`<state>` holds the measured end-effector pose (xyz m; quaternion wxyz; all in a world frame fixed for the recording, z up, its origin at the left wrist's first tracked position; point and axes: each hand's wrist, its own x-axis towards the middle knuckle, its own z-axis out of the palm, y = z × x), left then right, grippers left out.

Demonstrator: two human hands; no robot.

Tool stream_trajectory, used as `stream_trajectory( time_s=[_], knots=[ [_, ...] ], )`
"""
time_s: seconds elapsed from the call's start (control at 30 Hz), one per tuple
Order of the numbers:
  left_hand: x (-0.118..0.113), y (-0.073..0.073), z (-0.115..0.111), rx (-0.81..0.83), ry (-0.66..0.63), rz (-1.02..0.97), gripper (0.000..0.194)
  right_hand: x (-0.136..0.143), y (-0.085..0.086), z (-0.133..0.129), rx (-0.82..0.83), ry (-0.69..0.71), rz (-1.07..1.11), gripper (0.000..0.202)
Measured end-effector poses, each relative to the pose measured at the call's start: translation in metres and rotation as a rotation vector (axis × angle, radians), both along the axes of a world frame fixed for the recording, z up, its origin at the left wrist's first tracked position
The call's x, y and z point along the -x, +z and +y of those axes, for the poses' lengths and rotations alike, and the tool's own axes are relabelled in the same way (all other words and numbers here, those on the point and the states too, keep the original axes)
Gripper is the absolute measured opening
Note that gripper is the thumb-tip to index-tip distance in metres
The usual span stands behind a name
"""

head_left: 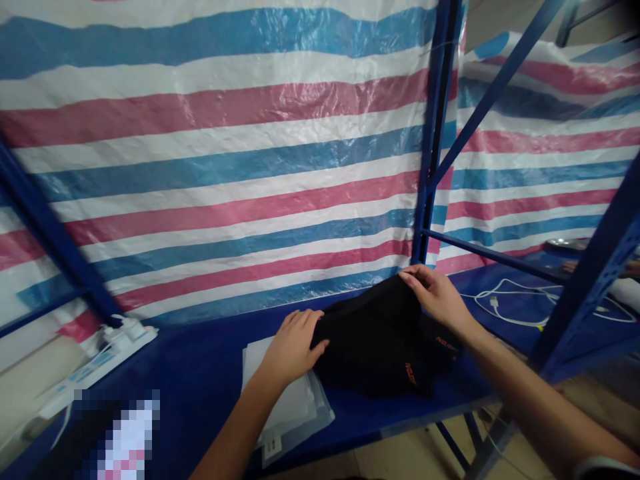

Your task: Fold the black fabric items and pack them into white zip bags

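A black cloth piece (365, 347) with small orange lettering lies folded on the blue shelf; it looks like a garment, though its exact kind does not show. My right hand (433, 293) pinches its upper right corner between thumb and fingers and holds that corner raised. At the cloth's left edge rests my left hand (295, 347), fingers stretched out and thumb apart, touching the fabric. Partly under my left hand and forearm are clear and whitish plastic bags (300, 407), one with a small white label.
A white power strip (100, 360) with plugs lies at the left. White cables (515, 303) coil on the blue surface at the right. Blue metal posts (433, 133) and braces frame the shelf. Striped plastic sheeting (225, 153) hangs behind. A blurred-out patch (125, 433) covers the lower left.
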<state>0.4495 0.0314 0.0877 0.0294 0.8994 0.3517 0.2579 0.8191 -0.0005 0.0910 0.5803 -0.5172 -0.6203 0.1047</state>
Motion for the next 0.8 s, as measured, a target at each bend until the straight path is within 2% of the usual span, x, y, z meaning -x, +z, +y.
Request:
stream_trajectory(
  time_s=[0.07, 0.13, 0.3, 0.4, 0.47, 0.53, 0.6, 0.63, 0.73, 0.77, 0.8],
  knots=[
    [-0.01, 0.007, 0.003, -0.011, 0.031, -0.069, 0.022, 0.001, 0.014, 0.006, -0.106, -0.12, -0.103, 0.05],
    [-0.016, 0.021, 0.004, -0.019, 0.054, -0.172, 0.02, -0.002, 0.03, 0.01, -0.194, -0.227, -0.193, 0.05],
    [-0.025, 0.076, -0.012, -0.127, 0.035, -0.404, 0.018, -0.014, 0.083, -0.003, -0.357, -0.385, -0.315, 0.045],
    [-0.032, 0.106, -0.024, -0.057, 0.032, -0.51, 0.016, -0.027, 0.119, -0.017, -0.394, -0.452, -0.381, 0.038],
    [-0.037, 0.117, -0.025, 0.009, 0.028, -0.56, 0.017, -0.039, 0.139, -0.016, -0.389, -0.453, -0.445, 0.034],
    [-0.043, 0.116, -0.017, 0.064, 0.021, -0.575, 0.018, -0.05, 0.148, 0.0, -0.351, -0.41, -0.524, 0.033],
    [-0.046, 0.103, -0.002, 0.125, 0.022, -0.525, 0.018, -0.057, 0.142, 0.032, -0.268, -0.304, -0.618, 0.032],
    [-0.046, 0.092, 0.008, 0.162, 0.037, -0.463, 0.019, -0.057, 0.133, 0.052, -0.2, -0.239, -0.664, 0.031],
    [-0.034, 0.054, 0.038, 0.297, 0.151, -0.183, 0.029, -0.043, 0.086, 0.112, 0.115, -0.059, -0.758, 0.029],
    [-0.025, 0.042, 0.047, 0.332, 0.197, -0.124, 0.034, -0.034, 0.067, 0.128, 0.239, -0.003, -0.773, 0.028],
    [-0.014, 0.032, 0.054, 0.359, 0.241, -0.081, 0.04, -0.025, 0.049, 0.14, 0.293, 0.036, -0.784, 0.026]
  ],
)
